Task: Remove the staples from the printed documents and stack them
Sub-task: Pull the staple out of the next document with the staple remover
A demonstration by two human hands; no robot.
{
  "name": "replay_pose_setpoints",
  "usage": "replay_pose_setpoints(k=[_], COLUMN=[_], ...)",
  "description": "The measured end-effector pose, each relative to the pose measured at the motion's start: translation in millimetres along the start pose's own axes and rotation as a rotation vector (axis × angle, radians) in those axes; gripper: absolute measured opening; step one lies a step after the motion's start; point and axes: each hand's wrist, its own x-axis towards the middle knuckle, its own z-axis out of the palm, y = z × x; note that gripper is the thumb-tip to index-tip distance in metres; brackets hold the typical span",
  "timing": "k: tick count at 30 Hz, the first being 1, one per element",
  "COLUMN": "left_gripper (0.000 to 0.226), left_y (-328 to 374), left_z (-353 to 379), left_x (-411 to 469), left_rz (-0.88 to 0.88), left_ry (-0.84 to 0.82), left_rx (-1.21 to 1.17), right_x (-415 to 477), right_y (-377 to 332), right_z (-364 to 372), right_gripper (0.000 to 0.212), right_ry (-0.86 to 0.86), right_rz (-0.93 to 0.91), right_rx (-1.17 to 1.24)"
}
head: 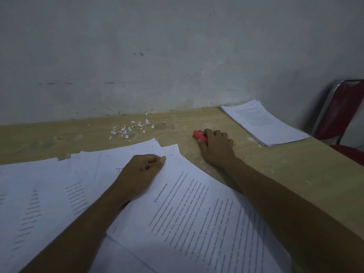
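White printed document (197, 209), headed "KATA PENGANTAR", lies tilted on top of loose printed sheets (49, 194) at the near side of the wooden table (275, 174). The left hand (141, 170) pinches its top edge, thumb on the paper and fingers curled. The right hand (216, 146) grasps a red staple remover (199, 135) on the bare wood. Torn paper scraps (130, 129) lie by the wall, a neat paper stack (262, 123) at the far right corner, and a red chair (342, 113) beyond it.

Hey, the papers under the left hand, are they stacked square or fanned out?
Fanned out: the documents overlap loosely, corners offset, under the left hand. Only the far stack lies squared.
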Motion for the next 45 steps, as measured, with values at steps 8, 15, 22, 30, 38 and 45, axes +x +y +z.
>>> replay_pose_setpoints(k=[8,15,22,30,38,45], left_gripper=[0.031,0.031,0.035,0.034,0.033,0.038], left_y=[-0.3,-3.9,-6.0,-5.6,-6.5,-1.7], left_z=[0.1,1.3,-0.5,0.1,0.0,-1.3], left_x=[2.7,3.9,4.1,4.4,4.5,4.7], left_rz=[0.008,0.034,0.037,0.038,0.073,0.098], left_ry=[0.034,0.018,-0.010,0.004,0.010,0.021], left_rx=[0.095,0.166,0.102,0.051,0.074,0.107], right_x=[-53.3,-112.1,-112.2,-111.1,-110.8,-115.8], right_y=[-36.2,-58.3,-57.4,-57.8,-60.0,-62.2], right_z=[-59.6,-67.8,-53.0,-55.3,-57.4,-52.0], right_gripper=[0.024,0.021,0.018,0.016,0.019,0.032], right_ry=[0.095,-0.277,-0.304,-0.325,-0.331,-0.213], right_rz=[-0.026,-0.068,0.055,0.022,0.009,-0.087], right_rx=[0.847,0.924,0.864,0.853,0.844,0.757])
